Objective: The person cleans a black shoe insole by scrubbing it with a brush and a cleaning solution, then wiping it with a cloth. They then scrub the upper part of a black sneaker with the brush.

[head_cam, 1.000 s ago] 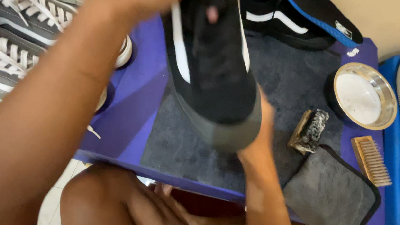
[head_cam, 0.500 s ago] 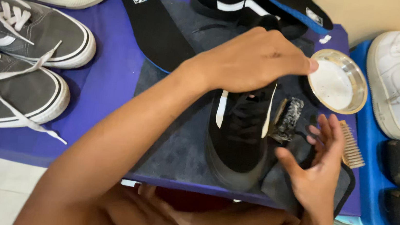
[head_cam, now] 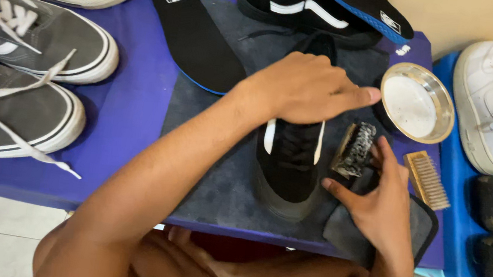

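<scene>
one metal bowl (head_cam: 417, 102) holding white foamy liquid beside black shoe (head_cam: 292, 155).

Open grey mat (head_cam: 207, 171) lies left of the black shoe (head_cam: 289, 167); right, a brush (head_cam: 355, 149), metal bowl (head_cam: 417, 104) and wooden brush (head_cam: 426, 180) crowd the passage.

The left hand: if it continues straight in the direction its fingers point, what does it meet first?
Probably the round metal bowl. The left hand rests on the black shoe, fingers pointing right toward the bowl's near rim; height above it is unclear.
</scene>
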